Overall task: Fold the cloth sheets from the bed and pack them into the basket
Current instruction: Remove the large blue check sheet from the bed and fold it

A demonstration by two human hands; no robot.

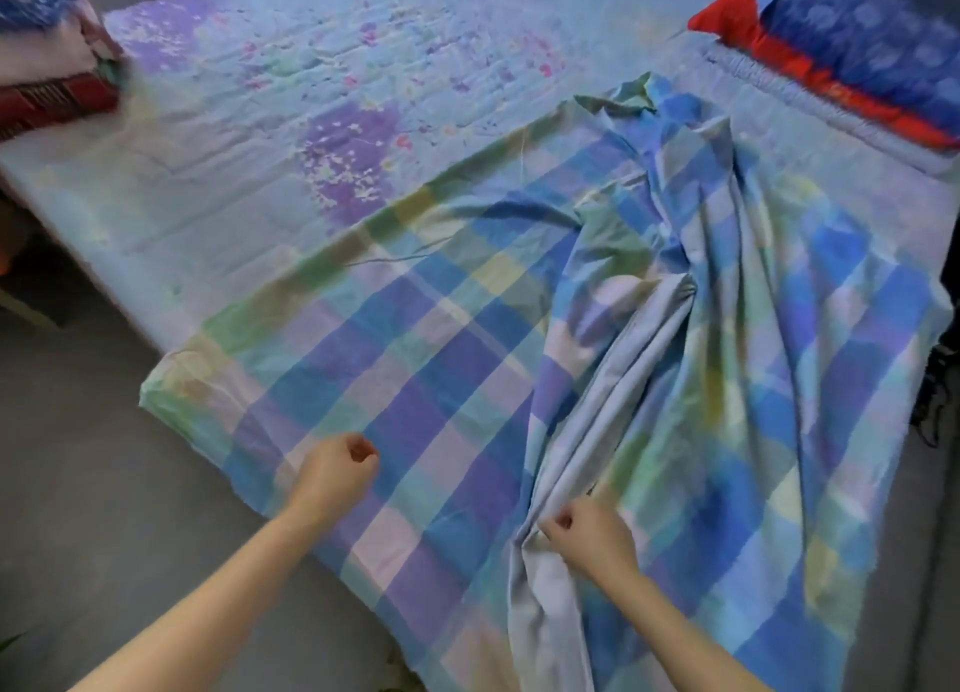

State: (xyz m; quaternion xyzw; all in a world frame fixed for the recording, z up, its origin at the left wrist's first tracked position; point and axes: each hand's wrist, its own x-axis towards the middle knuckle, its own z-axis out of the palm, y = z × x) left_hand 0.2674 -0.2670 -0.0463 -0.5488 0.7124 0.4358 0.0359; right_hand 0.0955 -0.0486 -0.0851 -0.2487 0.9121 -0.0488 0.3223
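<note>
A checked cloth sheet (pixel 441 338) in blue, purple, green and white lies spread over the near half of the bed, its right part bunched into long folds. My right hand (pixel 587 535) pinches a gathered fold of this sheet near the bed's front edge. My left hand (pixel 335 470) hovers over the flat left part with fingers curled and nothing in them. A red basket (pixel 52 101) stands at the far left corner of the bed with folded cloth (pixel 41 21) stacked in it.
The bed (pixel 260 120) wears a pale blue sheet with purple blotches. A red and blue pillow (pixel 852 47) lies at the far right. Grey floor (pixel 78 483) runs along the bed's left and near side. Something dark hangs at the right edge (pixel 935 379).
</note>
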